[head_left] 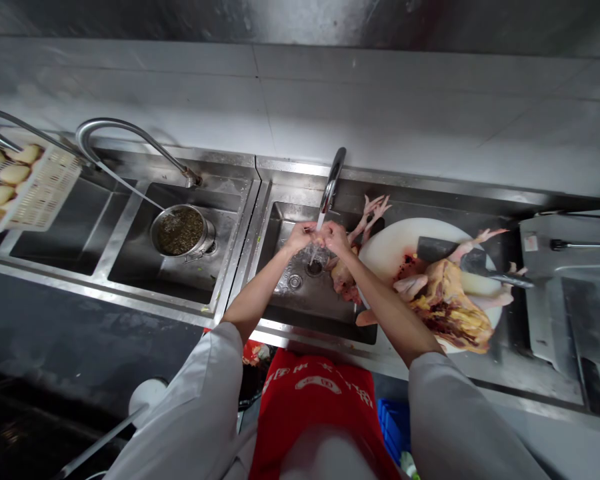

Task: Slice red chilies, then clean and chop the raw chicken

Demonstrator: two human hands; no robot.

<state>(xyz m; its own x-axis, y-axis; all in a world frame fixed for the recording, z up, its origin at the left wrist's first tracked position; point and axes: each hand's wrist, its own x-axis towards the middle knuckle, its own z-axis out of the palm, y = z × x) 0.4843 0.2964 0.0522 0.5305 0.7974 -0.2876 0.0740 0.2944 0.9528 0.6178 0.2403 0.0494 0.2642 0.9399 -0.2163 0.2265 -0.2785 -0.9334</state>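
Much of the small pale-pink piece of raw meat [320, 239] is covered by the fingers around it and blurred by running water, so its exact shape and kind are hard to make out; it is held above the rectangular stainless-steel sink basin [300, 313], under the stream from the curved chrome tap [334, 175] at the basin's back edge. The bare left hand [301, 237] has its fingers curled and pinches the piece from one side; the bare right hand [335, 237], likewise curled, grips it from the other, with the two hands almost meeting. How tightly they press does not show. The right forearm hides part of a raw plucked bird piece with pale feet [341, 279] lying at the right side of the basin. Right of the basin, a round white chopping board [383, 252] bears a large yellowish raw bird carcass [447, 287], whose leg crosses a dark-bladed cleaver [433, 249] and masks part of it. Left of the basin, in a neighbouring sink, a round metal pot [209, 239] holds dark contents too indistinct to identify. Farther left, a white slatted plastic basket [55, 183] of pale-yellow, rounded pieces is cut off by the view's edge.
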